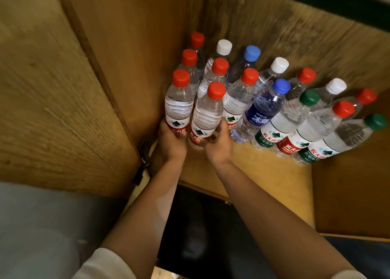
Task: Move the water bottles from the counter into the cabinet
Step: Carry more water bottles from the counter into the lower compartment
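Both hands reached into the wooden cabinet (263,169). Left hand (172,140) gripped a red-capped bottle (179,101) at its label; right hand (218,143) gripped a second red-capped bottle (207,112) just beside it. Other bottles stood upright behind and to the right, caps red, white, blue, green. Cabinet door (52,99) stood open at left.

A wooden cabinet shelf (263,173) is seen across the middle and right of the frame. Upright water bottles (263,110) are packed on it in rows from the centre toward the right edge, capped red, white, blue and green.
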Demonstrator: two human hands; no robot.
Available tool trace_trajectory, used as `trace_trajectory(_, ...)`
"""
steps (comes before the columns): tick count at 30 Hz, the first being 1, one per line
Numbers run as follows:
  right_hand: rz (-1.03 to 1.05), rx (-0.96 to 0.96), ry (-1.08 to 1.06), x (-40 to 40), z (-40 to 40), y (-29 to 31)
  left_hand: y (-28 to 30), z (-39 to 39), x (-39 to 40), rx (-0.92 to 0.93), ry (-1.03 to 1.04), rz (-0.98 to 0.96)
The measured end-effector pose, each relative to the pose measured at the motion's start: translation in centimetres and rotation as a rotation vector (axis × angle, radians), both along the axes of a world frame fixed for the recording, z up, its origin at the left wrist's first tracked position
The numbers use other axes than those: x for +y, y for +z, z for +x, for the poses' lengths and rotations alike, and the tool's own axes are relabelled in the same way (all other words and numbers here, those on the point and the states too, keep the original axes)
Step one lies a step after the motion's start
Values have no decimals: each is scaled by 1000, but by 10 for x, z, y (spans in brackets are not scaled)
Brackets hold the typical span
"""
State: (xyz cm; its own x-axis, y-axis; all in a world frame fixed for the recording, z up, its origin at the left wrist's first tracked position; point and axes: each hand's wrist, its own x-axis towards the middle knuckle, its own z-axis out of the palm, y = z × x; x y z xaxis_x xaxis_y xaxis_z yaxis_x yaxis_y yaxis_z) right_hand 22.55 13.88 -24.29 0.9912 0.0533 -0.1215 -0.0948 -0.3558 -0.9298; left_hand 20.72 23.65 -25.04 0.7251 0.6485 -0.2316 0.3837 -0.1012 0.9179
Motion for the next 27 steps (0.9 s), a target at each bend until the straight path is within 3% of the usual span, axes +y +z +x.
trace_trajectory(5, -25, 16, 0, 1, 3, -2, 2, -18, -13, -114, 103, -262)
trace_trajectory(9, -34, 13, 1, 2, 4, -1, 5, -28, -22, -265, 28, -382)
trace_trajectory(13, -20, -8, -16, 5, 2, 1, 8, -23, -23, -259, -64, -391)
trace_trajectory(27, -52, -11, -21, 14, -2, 6, 10, -20, -13, -190, -79, -347)
